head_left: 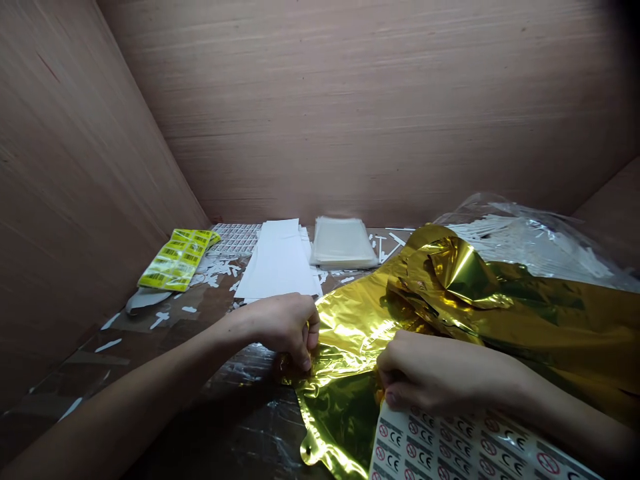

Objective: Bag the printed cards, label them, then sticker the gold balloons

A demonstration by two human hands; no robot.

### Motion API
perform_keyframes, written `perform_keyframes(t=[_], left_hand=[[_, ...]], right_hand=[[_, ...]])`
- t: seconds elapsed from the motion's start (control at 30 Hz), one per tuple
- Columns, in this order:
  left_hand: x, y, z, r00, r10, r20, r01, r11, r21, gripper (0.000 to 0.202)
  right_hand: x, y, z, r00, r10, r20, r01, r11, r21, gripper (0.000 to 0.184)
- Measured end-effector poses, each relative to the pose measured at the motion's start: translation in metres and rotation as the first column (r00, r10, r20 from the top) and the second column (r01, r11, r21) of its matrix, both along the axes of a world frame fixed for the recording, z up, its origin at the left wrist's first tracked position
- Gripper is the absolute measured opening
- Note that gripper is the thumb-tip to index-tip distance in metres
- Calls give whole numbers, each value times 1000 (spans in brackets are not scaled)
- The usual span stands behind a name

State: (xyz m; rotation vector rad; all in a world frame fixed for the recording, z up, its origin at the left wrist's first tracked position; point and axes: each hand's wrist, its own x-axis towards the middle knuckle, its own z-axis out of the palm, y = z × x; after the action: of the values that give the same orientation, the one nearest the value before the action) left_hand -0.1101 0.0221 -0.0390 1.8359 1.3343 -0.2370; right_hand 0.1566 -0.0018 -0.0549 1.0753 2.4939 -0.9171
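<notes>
A crumpled gold foil balloon (450, 293) lies across the right half of the work surface. My left hand (287, 327) is closed, its fingers pinching the foil's left edge. My right hand (435, 373) is closed too, curled over the foil and the top edge of a white sheet of CE warning stickers (450, 447) at the bottom right. What its fingertips grip is partly hidden.
A stack of white paper sheets (280, 260) and a pile of clear bags (343, 241) lie at the back. Yellow barcode labels (177, 259) sit at the left. A plastic bag of white sticks (530, 243) is at the right. Brown board walls (350, 100) enclose the space.
</notes>
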Motion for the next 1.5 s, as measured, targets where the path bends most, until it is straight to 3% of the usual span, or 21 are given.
perform_keyframes(t=[0.43,0.8,1.17,1.5], left_hand=[[13,-12,3,993,-1,-115,24,979,203,21],[22,-17,4,975,22,-222,40,962,268,20],[24,-21,0,948,23,-318,126,889,440,34],[15,-4,-6,958,-16,-286,130,915,382,45]], right_hand=[[-2,-1,5,1000,-1,-6,1,1000,21,12],[-1,1,5,1000,-1,-12,1,1000,18,11],[-1,1,7,1000,-1,13,1,1000,13,14],[1,2,3,998,36,-57,-34,999,29,15]])
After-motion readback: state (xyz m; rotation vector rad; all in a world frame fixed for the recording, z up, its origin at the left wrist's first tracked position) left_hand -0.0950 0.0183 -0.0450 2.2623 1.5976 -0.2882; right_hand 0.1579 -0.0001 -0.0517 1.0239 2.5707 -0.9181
